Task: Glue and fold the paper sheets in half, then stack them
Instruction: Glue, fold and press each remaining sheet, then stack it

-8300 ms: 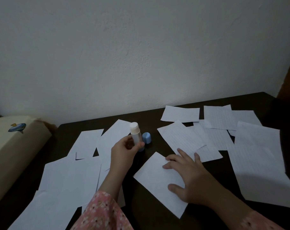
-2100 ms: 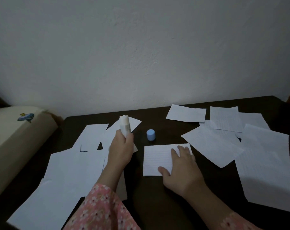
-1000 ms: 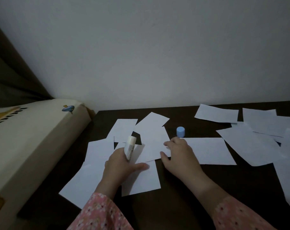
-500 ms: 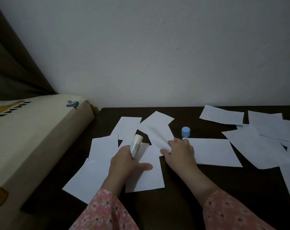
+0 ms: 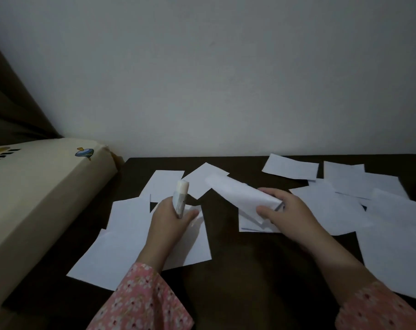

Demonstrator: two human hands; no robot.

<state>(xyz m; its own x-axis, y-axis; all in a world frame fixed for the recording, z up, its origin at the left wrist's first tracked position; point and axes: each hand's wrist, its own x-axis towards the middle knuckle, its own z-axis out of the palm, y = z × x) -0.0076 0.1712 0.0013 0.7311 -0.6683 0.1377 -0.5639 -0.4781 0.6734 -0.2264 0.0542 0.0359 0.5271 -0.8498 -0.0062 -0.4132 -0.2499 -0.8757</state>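
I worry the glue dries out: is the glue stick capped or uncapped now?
Uncapped: the glue stick in the left hand shows its bare white tip.

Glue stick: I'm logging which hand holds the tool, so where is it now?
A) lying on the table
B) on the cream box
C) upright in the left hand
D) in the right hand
C: the left hand grips the uncapped glue stick, while the right hand lifts a paper sheet.
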